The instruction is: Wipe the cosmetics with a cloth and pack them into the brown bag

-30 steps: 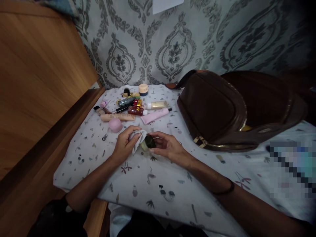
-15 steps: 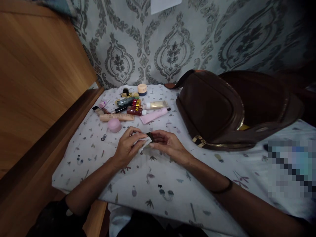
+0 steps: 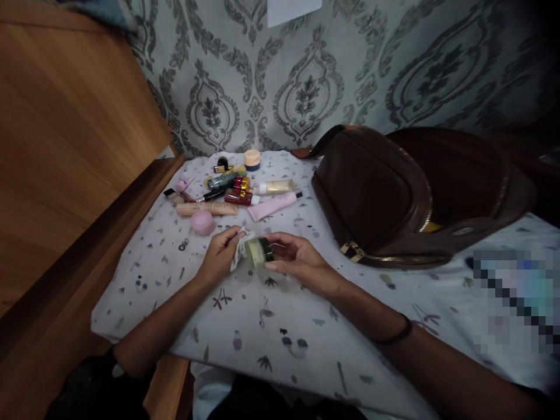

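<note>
Right hand: there it is, the right hand (image 3: 298, 258) curled firmly around the jar, fingertips and thumb gripping it from the side, a black band (image 3: 397, 332) on the wrist behind.

Jar: the small jar (image 3: 259, 252), pale body and dark green lid, sits held up between both hands, just above the printed sheet (image 3: 245, 315).

Left hand: and the left hand (image 3: 221, 256) pinches a white cloth (image 3: 238, 251) between thumb and fingers, closed tight on it.

Cloth: a crumpled bunch hanging down, right up against the pale end of the jar.

Good technique: a nice steady hold is what counts here, in my judgement: the jar braced in the fingers, the cloth pressed flat against it so neither one slips.

In the way: the pink sponge (image 3: 203, 223) lies just past the left hand, and the big brown bag (image 3: 371, 198) looms to the right, near the right hand's reach.

Around: a beige tube (image 3: 206, 209), a pink tube (image 3: 273, 206), a cream tube (image 3: 276, 186), red bottles (image 3: 238, 196) and a small tub (image 3: 252, 159) crowd the far end of the sheet.

Far back: a wooden panel (image 3: 65, 146) runs down the left, and damask wallpaper (image 3: 210, 111) closes off the scene.
</note>
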